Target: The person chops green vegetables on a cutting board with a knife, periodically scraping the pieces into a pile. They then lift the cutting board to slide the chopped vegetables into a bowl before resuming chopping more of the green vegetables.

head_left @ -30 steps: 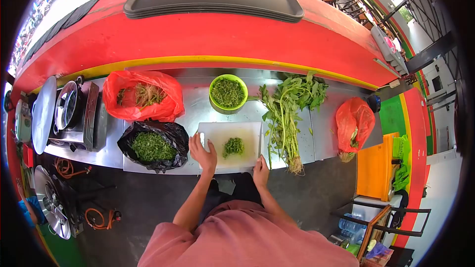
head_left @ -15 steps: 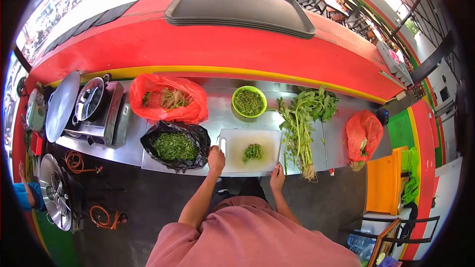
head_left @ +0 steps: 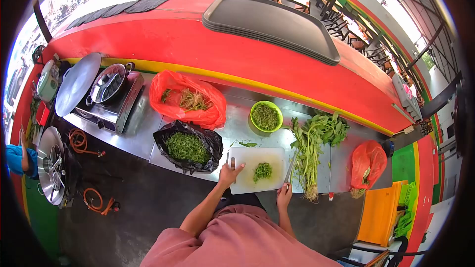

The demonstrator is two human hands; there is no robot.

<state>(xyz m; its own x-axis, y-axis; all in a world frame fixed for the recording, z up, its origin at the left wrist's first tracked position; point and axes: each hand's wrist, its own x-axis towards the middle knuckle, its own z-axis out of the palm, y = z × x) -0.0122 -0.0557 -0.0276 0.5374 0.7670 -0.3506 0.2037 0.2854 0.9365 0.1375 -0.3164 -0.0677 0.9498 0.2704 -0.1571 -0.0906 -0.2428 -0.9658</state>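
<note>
A white cutting board (head_left: 271,155) with a small pile of chopped greens (head_left: 262,171) sticks out past the counter's front edge. My left hand (head_left: 229,175) grips its left side by the handle slot, thumb stretched over the top. In my right hand (head_left: 284,194) is a knife (head_left: 293,164), its blade pointing away from me along the board's right edge. A green bowl of chopped greens (head_left: 266,116) stands behind the board. Long leafy stems with roots (head_left: 309,155) lie to the right. To the left, a black plastic bag (head_left: 212,147) holds shredded greens (head_left: 187,148).
Behind the black bag lies a red plastic bag (head_left: 163,111) with root ends. A gas stove (head_left: 129,104) bears a lidded pan (head_left: 109,84). Another red bag (head_left: 368,163) is at far right. Trays (head_left: 272,24) are stacked on the red ledge. A person's arm (head_left: 23,155) shows at far left.
The board has shifted toward me, baring a few leaves on the counter behind it. My left thumb has spread out over the board. My view has turned, and the knife stays in my right hand.
</note>
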